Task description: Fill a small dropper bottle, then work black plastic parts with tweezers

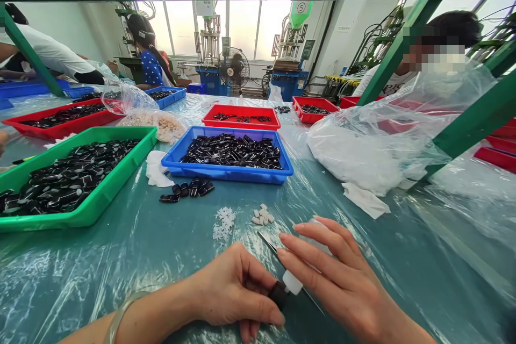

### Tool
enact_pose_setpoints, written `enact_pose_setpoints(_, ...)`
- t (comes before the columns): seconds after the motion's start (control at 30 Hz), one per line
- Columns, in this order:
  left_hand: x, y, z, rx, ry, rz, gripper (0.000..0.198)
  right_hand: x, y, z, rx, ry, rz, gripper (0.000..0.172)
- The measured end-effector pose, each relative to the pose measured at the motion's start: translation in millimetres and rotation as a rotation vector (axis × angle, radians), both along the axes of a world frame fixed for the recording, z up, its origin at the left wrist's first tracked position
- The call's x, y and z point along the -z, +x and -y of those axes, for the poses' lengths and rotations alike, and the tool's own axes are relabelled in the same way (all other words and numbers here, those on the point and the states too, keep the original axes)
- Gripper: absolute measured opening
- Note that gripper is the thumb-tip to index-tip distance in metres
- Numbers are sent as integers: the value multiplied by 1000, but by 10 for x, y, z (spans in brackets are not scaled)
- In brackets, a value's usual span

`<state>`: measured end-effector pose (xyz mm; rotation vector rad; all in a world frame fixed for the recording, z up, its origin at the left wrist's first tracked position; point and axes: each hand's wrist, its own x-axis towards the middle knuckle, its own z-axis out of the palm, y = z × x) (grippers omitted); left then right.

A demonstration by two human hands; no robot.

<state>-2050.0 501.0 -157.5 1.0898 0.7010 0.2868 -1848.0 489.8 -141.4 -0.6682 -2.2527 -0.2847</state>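
My left hand point(236, 290), with a bangle at its wrist, pinches a small black part point(278, 294) between thumb and fingers. Beside it my right hand point(338, 274) is closed round a small white squeeze bottle point(292, 282), mostly hidden by the fingers. The bottle's narrow tip meets the black part's edge; whether they touch I cannot tell. Thin metal tweezers point(266, 242) run under my right hand; whether they are held or lie on the table is unclear. Just beyond lie a heap of white flakes point(224, 224) and several small off-white pieces point(263, 215).
Black parts fill a blue tray point(226, 173) and a green tray point(86, 217); several lie loose point(193, 188). A red tray point(242, 123) stands behind. Clear plastic bags point(358, 156) bulge at right, near a green slanted post point(475, 118). Other people sit around the table.
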Motion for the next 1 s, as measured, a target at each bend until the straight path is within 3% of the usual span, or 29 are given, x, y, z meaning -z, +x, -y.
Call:
enact_pose_setpoints(0.43, -18, -6, 6, -1, 3, -17, 23, 58, -22, -13, 17, -57, -47, 29)
enact_pose_setpoints(0.63, -51, -8, -18, -127, 34, 25, 19, 100, 20, -115, 129, -172, -42, 35)
enact_pose_setpoints(0.7, -74, -16, -44, -204, 78, 60, 19, 150, 57, -173, 209, -280, -147, 34)
enact_pose_setpoints(0.87, -122, -44, -104, -357, 135, 116, 19, 314, 172, -372, 401, -764, -561, 37)
enact_pose_setpoints(1.0, -116, -46, -112, -393, 134, 140, 20, 436, 237, -515, 430, -845, -699, 46)
